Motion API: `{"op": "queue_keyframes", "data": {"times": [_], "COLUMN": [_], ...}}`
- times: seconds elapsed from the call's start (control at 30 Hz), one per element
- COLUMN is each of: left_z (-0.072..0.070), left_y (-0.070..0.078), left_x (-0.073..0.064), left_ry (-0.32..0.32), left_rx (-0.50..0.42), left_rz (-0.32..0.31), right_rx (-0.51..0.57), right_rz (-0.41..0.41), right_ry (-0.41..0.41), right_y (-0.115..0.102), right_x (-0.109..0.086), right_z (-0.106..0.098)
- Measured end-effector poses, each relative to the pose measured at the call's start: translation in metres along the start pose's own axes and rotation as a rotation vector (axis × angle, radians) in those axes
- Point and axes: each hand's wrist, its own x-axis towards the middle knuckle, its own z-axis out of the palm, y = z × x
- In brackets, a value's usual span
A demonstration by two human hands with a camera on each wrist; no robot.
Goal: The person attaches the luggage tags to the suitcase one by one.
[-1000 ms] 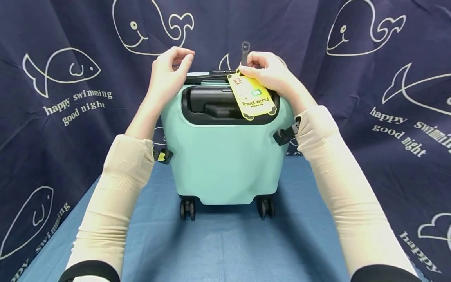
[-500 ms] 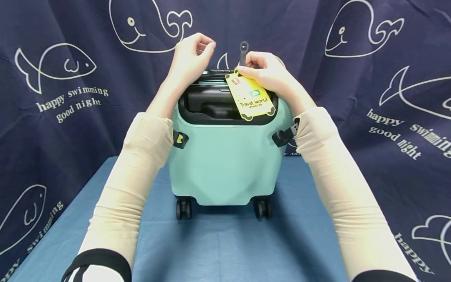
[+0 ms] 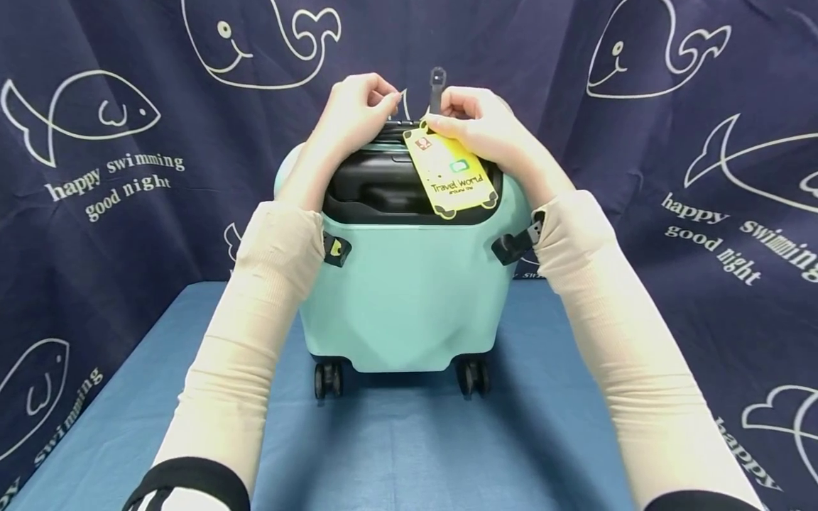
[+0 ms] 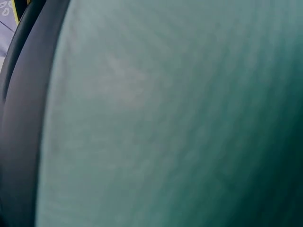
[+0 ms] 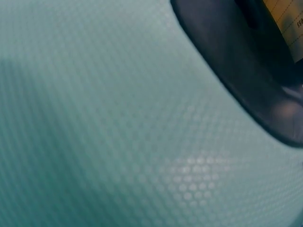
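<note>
A mint-green suitcase [image 3: 402, 298] stands upright on its black wheels, a black recessed panel [image 3: 364, 188] near its top. My right hand [image 3: 482, 124] pinches a yellow luggage tag [image 3: 450, 174] at its upper end, by the black strap [image 3: 437, 89]. The strap's buckle end sticks up above the fingers, and the tag hangs over the recess, reading "Travel World". Left of the strap, my left hand [image 3: 358, 110] hovers over the suitcase top, fingers loosely curled towards the thumb, apart from the strap. In the right wrist view, the tag [image 5: 289, 23] shows at the upper corner.
Blue cloth [image 3: 390, 454] covers the table under the suitcase. A dark blue curtain [image 3: 511, 42] with white fish and whale drawings hangs behind and at both sides. Small black cameras [image 3: 514, 247] on the wrists sit close to the suitcase front.
My left hand has moved right across the suitcase top towards the strap. My right hand keeps its hold on the luggage tag, nearly still. The view has shifted slightly.
</note>
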Motion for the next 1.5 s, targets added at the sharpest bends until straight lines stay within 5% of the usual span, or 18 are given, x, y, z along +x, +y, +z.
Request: {"op": "queue_keyframes", "data": {"times": [0.3, 0.6, 0.73, 1.0, 1.5], "left_z": [-0.0025, -0.0062, -0.0061, -0.0066, -0.0045], "left_y": [0.003, 0.0009, 0.0003, -0.0008, -0.0022], "left_x": [-0.0021, -0.0035, -0.0034, -0.0039, -0.0034], "left_ry": [-0.06, -0.119, -0.139, -0.118, -0.09], "left_rx": [0.134, 0.116, 0.039, -0.205, -0.559], "left_rz": [0.004, -0.038, -0.045, 0.048, -0.069], "right_rx": [0.044, 0.022, 0.021, -0.032, 0.035], "right_rz": [-0.022, -0.02, -0.017, -0.036, -0.072], "right_ry": [-0.018, -0.027, -0.027, -0.016, -0.007], "right_y": [-0.002, -0.0041, -0.0034, -0.0018, 0.0056], "right_x": [0.0013, 0.0051, 0.0038, 0.0039, 0.0014], "right_z": [-0.0018, 0.0002, -0.0001, -0.0018, -0.0005]}}
